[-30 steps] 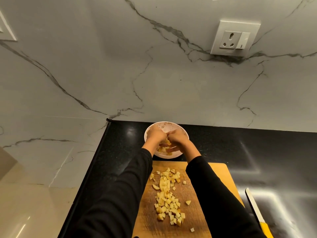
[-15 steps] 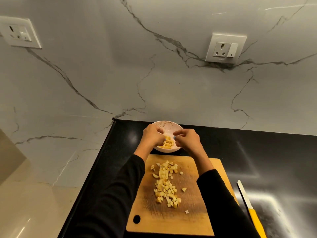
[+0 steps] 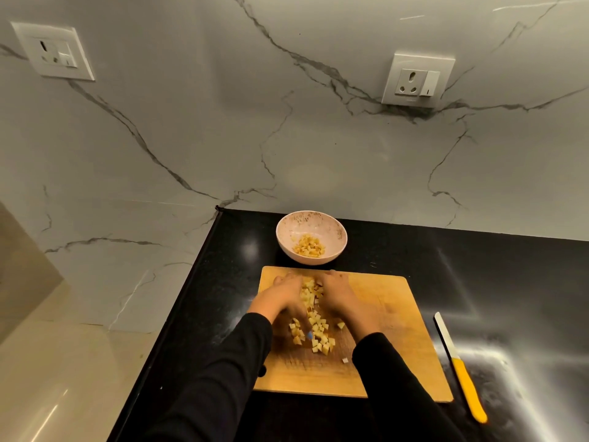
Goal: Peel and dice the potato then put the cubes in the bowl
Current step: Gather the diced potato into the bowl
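Note:
A pile of pale yellow potato cubes (image 3: 315, 330) lies on the wooden cutting board (image 3: 395, 339). My left hand (image 3: 283, 298) and my right hand (image 3: 338, 293) rest flat on the board on either side of the pile, fingers pointing away from me and pressing the cubes together between them. Behind the board stands a pink speckled bowl (image 3: 310, 220) with a small heap of cubes (image 3: 308, 246) in it. The cubes under my palms are hidden.
A knife with a white blade and yellow handle (image 3: 459, 365) lies on the black counter (image 3: 497, 282) to the right of the board. A marble wall with two sockets rises behind. The counter's left edge drops off beside the board.
Both hands have left the bowl, where they dropped cubes, and come back down onto the board around the pile. The camera tilted down slightly.

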